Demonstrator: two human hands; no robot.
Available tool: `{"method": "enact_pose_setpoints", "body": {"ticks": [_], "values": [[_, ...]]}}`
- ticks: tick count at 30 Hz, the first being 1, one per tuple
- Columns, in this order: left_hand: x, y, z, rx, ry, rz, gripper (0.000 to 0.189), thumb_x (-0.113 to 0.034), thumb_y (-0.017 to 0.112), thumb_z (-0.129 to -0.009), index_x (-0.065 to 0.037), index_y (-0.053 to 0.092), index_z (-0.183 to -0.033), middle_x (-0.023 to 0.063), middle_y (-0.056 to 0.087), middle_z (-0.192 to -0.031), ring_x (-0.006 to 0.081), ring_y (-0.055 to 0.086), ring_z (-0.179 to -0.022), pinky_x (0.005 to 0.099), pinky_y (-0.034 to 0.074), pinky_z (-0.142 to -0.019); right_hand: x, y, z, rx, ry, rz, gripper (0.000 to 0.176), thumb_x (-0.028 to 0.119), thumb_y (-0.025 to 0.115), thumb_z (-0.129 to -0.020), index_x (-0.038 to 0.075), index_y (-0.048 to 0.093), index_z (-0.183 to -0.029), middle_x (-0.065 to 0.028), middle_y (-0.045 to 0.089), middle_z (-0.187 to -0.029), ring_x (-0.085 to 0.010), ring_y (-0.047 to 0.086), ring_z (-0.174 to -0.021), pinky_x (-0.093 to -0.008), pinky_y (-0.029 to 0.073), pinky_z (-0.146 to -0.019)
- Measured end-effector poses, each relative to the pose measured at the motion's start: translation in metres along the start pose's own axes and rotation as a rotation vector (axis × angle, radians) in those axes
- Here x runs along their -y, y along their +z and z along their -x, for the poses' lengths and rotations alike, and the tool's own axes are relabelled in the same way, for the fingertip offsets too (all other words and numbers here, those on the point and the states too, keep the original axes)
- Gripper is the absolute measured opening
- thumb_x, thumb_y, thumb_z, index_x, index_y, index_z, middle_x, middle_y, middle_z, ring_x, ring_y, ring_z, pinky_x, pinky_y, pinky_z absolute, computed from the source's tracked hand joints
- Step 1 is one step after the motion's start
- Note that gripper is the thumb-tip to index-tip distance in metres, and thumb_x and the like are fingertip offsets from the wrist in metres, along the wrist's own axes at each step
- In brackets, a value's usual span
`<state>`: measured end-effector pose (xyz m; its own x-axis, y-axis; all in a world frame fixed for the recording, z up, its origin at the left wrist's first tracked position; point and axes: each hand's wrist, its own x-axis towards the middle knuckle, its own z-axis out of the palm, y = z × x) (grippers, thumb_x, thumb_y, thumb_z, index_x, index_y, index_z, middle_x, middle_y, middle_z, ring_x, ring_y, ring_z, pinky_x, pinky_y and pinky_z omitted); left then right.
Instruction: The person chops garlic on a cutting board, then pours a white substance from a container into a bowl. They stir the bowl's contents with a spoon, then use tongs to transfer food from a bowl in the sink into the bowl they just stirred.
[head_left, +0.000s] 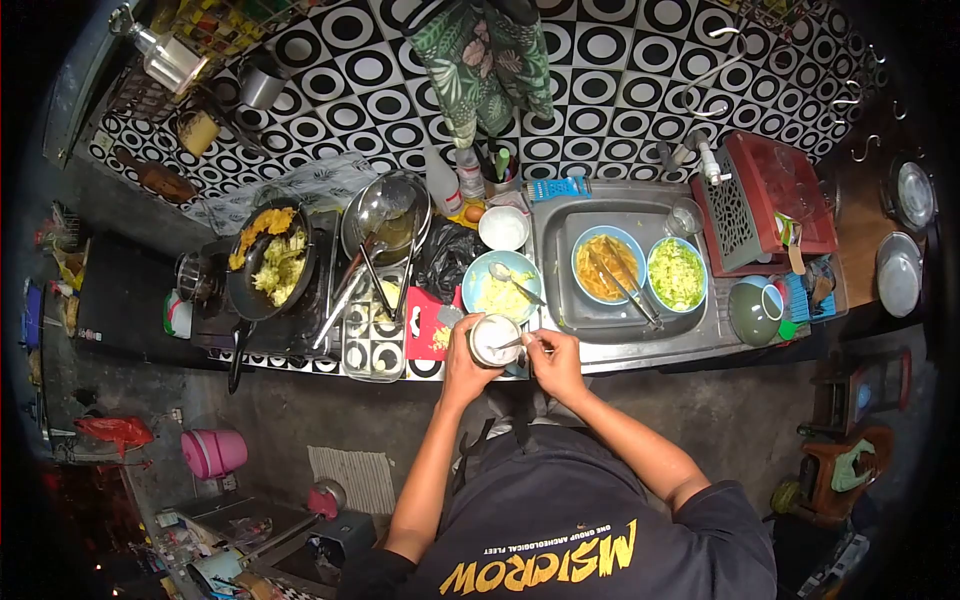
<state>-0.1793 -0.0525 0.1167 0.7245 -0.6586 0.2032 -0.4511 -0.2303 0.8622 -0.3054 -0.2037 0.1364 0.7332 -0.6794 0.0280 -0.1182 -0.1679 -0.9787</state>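
Near the counter's front edge, my left hand is wrapped round a round jar with white contents, probably a powder. Fingers of my right hand pinch the handle of a small spoon, whose tip is in the jar. Just behind the jar sits a light blue bowl with pale shredded vegetable, and another spoon rests in it. To the left lies a red board or packet with a grater-like grey piece and yellowish bits on it.
A pan with fried pieces and pale chunks sits on the stove at left. Beside it are a glass lid and tongs. In the sink stand a noodle bowl with tongs and a chopped-greens bowl. A red dish rack is right.
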Motion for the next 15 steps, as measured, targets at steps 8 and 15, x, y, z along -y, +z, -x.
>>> {"method": "enact_pose_setpoints", "body": {"ticks": [8,15], "values": [[0.011,0.007,0.006,-0.030,-0.105,0.102,0.098,-0.010,0.099,-0.065,-0.003,0.044,-0.145,0.0176,0.059,-0.140,0.0320,0.062,-0.130,0.0434,0.049,-0.112,0.006,-0.012,-0.008,-0.077,0.186,-0.242,0.034,0.018,0.071,-0.105,-0.002,0.068,-0.078,0.0029,0.062,-0.065,-0.0009,0.050,-0.061,-0.0254,0.037,-0.053],[0.009,0.010,0.010,-0.034,-0.161,0.115,0.100,-0.019,0.102,-0.067,-0.001,0.043,-0.145,0.0171,0.058,-0.138,0.0299,0.060,-0.130,0.0427,0.049,-0.112,0.004,-0.020,-0.014,-0.119,0.191,-0.258,0.032,0.017,0.071,-0.106,0.002,0.066,-0.078,0.0044,0.062,-0.067,-0.0002,0.050,-0.058,-0.0230,0.035,-0.051]]}}
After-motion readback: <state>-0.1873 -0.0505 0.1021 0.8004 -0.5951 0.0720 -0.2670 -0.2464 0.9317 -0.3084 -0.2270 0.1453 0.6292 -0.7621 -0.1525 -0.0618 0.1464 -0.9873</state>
